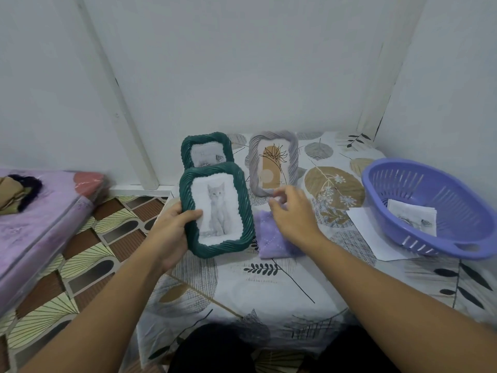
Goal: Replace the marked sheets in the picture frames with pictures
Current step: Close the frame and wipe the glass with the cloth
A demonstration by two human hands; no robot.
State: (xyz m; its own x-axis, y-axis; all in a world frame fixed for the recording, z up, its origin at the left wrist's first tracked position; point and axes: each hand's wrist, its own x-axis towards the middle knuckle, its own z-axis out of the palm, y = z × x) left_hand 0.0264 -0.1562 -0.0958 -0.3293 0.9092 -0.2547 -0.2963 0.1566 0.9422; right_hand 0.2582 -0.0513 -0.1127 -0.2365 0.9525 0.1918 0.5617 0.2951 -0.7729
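While the left grip [172, 232] clasps the kitten frame [216, 210], the right grip [291, 214] hovers loose beside it.

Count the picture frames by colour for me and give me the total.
Green frames: 2, one with the cat picture gripped by the left hand, one standing behind it.
Grey frames: 1, standing on the table.
Total: 3 frames.

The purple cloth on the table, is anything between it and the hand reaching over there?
Nothing visible blocks it. The right hand hovers just above the purple cloth, fingers loose, empty. The cat frame sits off to the side in the left hand.
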